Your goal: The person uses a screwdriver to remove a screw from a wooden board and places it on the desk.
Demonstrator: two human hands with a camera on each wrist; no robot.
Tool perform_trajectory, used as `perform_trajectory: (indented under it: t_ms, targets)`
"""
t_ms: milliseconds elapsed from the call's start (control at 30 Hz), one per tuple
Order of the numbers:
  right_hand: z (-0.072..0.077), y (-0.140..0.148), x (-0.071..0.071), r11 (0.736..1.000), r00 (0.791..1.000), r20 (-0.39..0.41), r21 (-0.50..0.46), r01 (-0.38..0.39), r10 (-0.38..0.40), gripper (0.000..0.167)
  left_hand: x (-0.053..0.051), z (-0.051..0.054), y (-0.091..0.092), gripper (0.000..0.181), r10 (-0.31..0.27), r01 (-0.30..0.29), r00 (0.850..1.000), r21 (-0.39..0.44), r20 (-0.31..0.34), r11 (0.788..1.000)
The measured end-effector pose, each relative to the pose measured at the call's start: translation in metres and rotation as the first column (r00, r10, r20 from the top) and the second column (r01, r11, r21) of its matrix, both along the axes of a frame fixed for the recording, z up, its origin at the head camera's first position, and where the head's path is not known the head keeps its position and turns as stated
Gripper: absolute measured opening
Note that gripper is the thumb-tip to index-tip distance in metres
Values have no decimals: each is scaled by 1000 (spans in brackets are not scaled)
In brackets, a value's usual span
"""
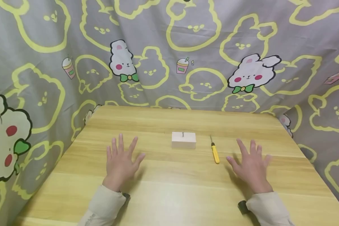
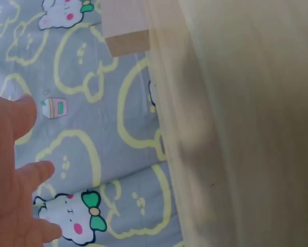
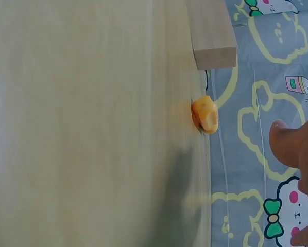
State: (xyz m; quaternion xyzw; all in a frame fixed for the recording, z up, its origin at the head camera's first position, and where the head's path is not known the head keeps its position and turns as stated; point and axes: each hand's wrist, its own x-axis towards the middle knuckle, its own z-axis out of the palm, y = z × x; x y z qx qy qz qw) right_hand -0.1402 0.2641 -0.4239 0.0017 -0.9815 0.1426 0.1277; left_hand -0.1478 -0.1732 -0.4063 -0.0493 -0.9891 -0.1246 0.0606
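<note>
A pale wooden block lies on the table with a small screw standing in its top. To its right is a screwdriver with a yellow handle and a dark shaft pointing away. My left hand, fingers spread, hovers over the table left of the block and holds nothing. On the other side my right hand is spread too, right of the screwdriver and apart from it. In the right wrist view the screwdriver's yellow handle end shows beside the block. The left wrist view shows the block's end.
The wood-grain table fills the lower view. Behind it and at both sides hangs a grey curtain printed with yellow outlines and white rabbits. A dark strap piece sits at the right wrist.
</note>
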Motion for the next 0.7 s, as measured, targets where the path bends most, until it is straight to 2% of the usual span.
perform_trajectory:
  t_ms: [67, 133, 167, 233, 300, 400, 467, 533, 600, 700]
  targets:
    - [2, 1, -3, 999, 999, 7, -28, -39, 40, 78, -4, 3, 0, 73, -58, 57, 998, 70, 21, 996]
    - [4, 2, -6, 994, 995, 49, -78, -81, 85, 75, -10, 5, 1, 72, -157, 142, 985, 188, 66, 972]
    - [6, 3, -8, 989, 991, 78, -112, -101, 110, 73, -14, 7, 1, 71, -212, 181, 973, 256, 95, 949]
    - [6, 4, -12, 975, 978, 135, -177, -134, 159, 68, -21, 7, 3, 69, -324, 251, 936, 382, 138, 889]
    - [5, 5, -16, 959, 962, 181, -234, -162, 206, 63, -30, 7, 6, 65, -395, 288, 905, 458, 156, 841]
    - [3, 5, -23, 938, 944, 204, -286, -198, 261, 58, -44, 6, 14, 60, -448, 327, 884, 510, 132, 796]
    - [3, 5, -29, 932, 939, 203, -294, -211, 277, 55, -54, 7, 21, 58, -463, 336, 878, 530, 123, 779]
    - [3, 4, -35, 932, 937, 204, -291, -217, 282, 52, -63, 8, 28, 57, -473, 339, 872, 540, 128, 771]
    - [4, 3, -41, 933, 935, 207, -281, -226, 289, 49, -70, 9, 35, 56, -475, 341, 870, 534, 134, 774]
    - [4, 0, -50, 930, 928, 214, -275, -242, 305, 49, -77, 10, 44, 56, -458, 322, 876, 520, 153, 791]
